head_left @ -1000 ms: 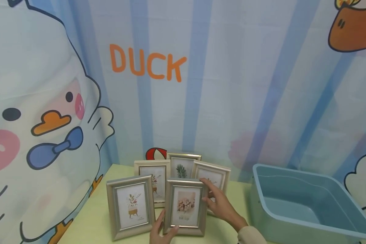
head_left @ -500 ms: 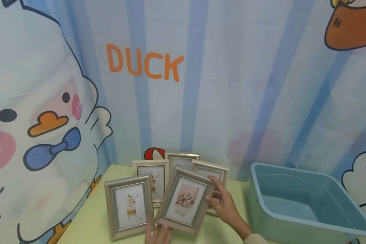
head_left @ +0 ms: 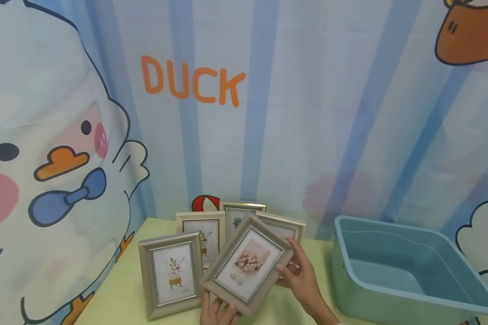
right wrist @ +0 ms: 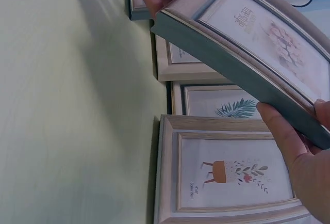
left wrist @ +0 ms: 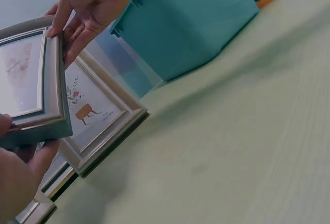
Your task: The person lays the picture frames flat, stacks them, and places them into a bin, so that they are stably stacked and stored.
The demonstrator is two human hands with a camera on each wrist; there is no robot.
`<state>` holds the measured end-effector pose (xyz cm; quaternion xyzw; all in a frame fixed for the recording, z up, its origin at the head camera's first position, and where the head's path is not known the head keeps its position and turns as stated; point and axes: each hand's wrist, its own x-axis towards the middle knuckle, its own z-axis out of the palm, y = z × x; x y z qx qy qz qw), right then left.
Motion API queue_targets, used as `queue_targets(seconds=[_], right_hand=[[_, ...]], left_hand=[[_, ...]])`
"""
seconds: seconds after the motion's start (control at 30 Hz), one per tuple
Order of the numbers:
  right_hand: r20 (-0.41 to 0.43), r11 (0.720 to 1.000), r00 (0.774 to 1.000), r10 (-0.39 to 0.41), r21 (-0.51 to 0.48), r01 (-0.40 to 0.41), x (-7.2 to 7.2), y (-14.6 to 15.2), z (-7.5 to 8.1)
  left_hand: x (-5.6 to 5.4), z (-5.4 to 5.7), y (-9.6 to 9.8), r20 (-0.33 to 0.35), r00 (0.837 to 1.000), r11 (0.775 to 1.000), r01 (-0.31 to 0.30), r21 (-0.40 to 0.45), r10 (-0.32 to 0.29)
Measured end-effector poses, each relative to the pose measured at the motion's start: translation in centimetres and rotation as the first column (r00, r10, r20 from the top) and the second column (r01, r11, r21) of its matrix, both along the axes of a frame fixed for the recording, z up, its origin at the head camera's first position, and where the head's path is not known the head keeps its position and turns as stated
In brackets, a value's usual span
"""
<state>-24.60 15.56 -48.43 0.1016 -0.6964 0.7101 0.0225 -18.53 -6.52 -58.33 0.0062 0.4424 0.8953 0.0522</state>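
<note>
A champagne-coloured picture frame (head_left: 248, 266) with a pink flower print is held up off the table, tilted clockwise. My right hand (head_left: 307, 282) grips its right edge, thumb on the front and fingers behind. At the lower left corner my left hand (head_left: 219, 311) pinches the frame; in the left wrist view its thumb lies on the front and a finger underneath. Left of it stands a similar picture frame (head_left: 175, 273) with a potted-plant print. Behind are a cream frame (head_left: 201, 241), a gold-edged frame (head_left: 236, 221) with a green leaf, and another pale frame (head_left: 294, 230), partly covered.
A blue-green plastic tub (head_left: 410, 286) stands at the right, with nothing visible inside. The pale yellow-green table (head_left: 114, 293) backs onto a striped curtain (head_left: 293, 113) printed with ducks.
The flower-print frame has been lifted from standing upright and turned clockwise. Both hands now hold it, and the left has shifted under its lower corner. The other frames stay put.
</note>
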Motion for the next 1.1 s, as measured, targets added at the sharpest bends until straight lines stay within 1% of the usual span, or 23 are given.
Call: queue_targets(seconds=[0.03, 0.07, 0.13, 0.17, 0.23, 0.27, 0.33, 0.37, 0.43, 0.47, 0.53, 0.6, 0.67, 0.7, 0.73, 0.8, 0.83, 0.87, 0.9, 0.93, 1.0, 1.07, 1.1], right_hand=[[0.019, 1.0, 1.0, -0.004, -0.019, 0.005, 0.1, 0.1, -0.1], [0.038, 0.999, 0.999, -0.009, -0.037, 0.011, 0.2, 0.1, -0.2], [0.071, 0.997, 0.997, -0.018, -0.074, 0.024, 0.5, 0.2, -0.4], [0.082, 0.996, 0.996, -0.021, -0.088, 0.028, 0.6, 0.3, -0.6], [0.095, 0.993, 0.995, -0.026, -0.112, 0.036, 0.8, 0.5, -0.9], [0.097, 0.992, 0.995, -0.035, -0.116, 0.046, 0.9, 0.6, -1.0], [0.083, 0.991, 0.995, -0.062, -0.116, 0.071, 1.0, 0.9, -1.3], [0.068, 0.991, 0.994, -0.084, -0.099, 0.09, 1.0, 1.1, -1.4], [0.018, 0.988, 0.989, -0.15, -0.024, 0.15, 0.9, 1.4, -1.4], [-0.017, 0.983, 0.983, -0.183, 0.025, 0.184, 0.8, 1.6, -1.5], [-0.086, 0.962, 0.968, -0.238, 0.117, 0.247, 0.7, 1.9, -1.5], [-0.143, 0.935, 0.953, -0.267, 0.199, 0.292, 0.6, 2.2, -1.7], [-0.167, 0.924, 0.948, -0.27, 0.233, 0.304, 0.7, 2.3, -1.9], [-0.164, 0.923, 0.949, -0.269, 0.237, 0.303, 0.8, 2.4, -2.0], [-0.16, 0.924, 0.951, -0.264, 0.241, 0.297, 0.8, 2.4, -2.1], [-0.155, 0.924, 0.955, -0.253, 0.253, 0.286, 0.9, 2.5, -2.2], [-0.154, 0.924, 0.957, -0.246, 0.262, 0.28, 1.0, 2.5, -2.2], [-0.158, 0.922, 0.96, -0.233, 0.277, 0.269, 1.1, 2.5, -2.2], [-0.161, 0.921, 0.963, -0.215, 0.295, 0.255, 1.1, 2.6, -2.0], [-0.161, 0.919, 0.968, -0.194, 0.315, 0.237, 1.2, 2.6, -1.8], [-0.164, 0.907, 0.975, -0.148, 0.371, 0.2, 1.1, 2.8, -1.4], [-0.156, 0.892, 0.984, -0.081, 0.429, 0.141, 1.0, 3.2, -0.9], [-0.132, 0.89, 0.99, -0.043, 0.446, 0.098, 0.9, 3.5, -0.6]], left_hand=[[0.1, 0.5, 0.3, 0.109, 0.99, 0.993, -0.099, 0.066, 0.091], [0.1, 0.7, 0.5, 0.122, 0.984, 0.99, -0.137, 0.042, 0.131], [0.2, 1.0, 0.5, 0.123, 0.981, 0.988, -0.152, 0.017, 0.149], [0.2, 1.1, 0.5, 0.111, 0.983, 0.988, -0.151, 0.014, 0.149], [0.3, 1.5, 0.2, 0.092, 0.987, 0.991, -0.131, -0.003, 0.13], [0.3, 1.7, 0.0, 0.079, 0.989, 0.992, -0.121, -0.028, 0.123], [0.5, 2.1, -0.5, 0.043, 0.992, 0.989, -0.114, -0.098, 0.119], [0.5, 2.4, -0.7, 0.022, 0.993, 0.985, -0.113, -0.132, 0.117], [0.6, 2.7, -1.3, -0.034, 0.992, 0.97, -0.122, -0.21, 0.118], [0.6, 2.7, -1.6, -0.063, 0.991, 0.962, -0.128, -0.242, 0.116], [0.7, 2.8, -1.9, -0.14, 0.984, 0.944, -0.145, -0.295, 0.107], [0.6, 2.7, -2.2, -0.219, 0.971, 0.928, -0.165, -0.333, 0.094], [0.6, 2.6, -2.3, -0.284, 0.955, 0.919, -0.186, -0.347, 0.085], [0.6, 2.6, -2.3, -0.323, 0.943, 0.915, -0.199, -0.352, 0.08], [0.6, 2.6, -2.3, -0.348, 0.935, 0.912, -0.205, -0.354, 0.075], [0.6, 2.7, -2.4, -0.381, 0.922, 0.903, -0.22, -0.368, 0.069], [0.7, 2.8, -2.5, -0.386, 0.92, 0.897, -0.222, -0.382, 0.064], [0.7, 2.9, -2.6, -0.391, 0.919, 0.887, -0.225, -0.403, 0.056], [0.8, 3.1, -2.6, -0.389, 0.92, 0.872, -0.23, -0.431, 0.051], [0.9, 3.4, -2.7, -0.375, 0.926, 0.857, -0.226, -0.463, 0.042], [1.1, 3.8, -2.8, -0.357, 0.934, 0.815, -0.22, -0.536, 0.017], [1.3, 4.2, -2.9, -0.361, 0.933, 0.776, -0.221, -0.591, -0.009], [1.4, 4.3, -2.9, -0.362, 0.932, 0.756, -0.222, -0.616, -0.021]])
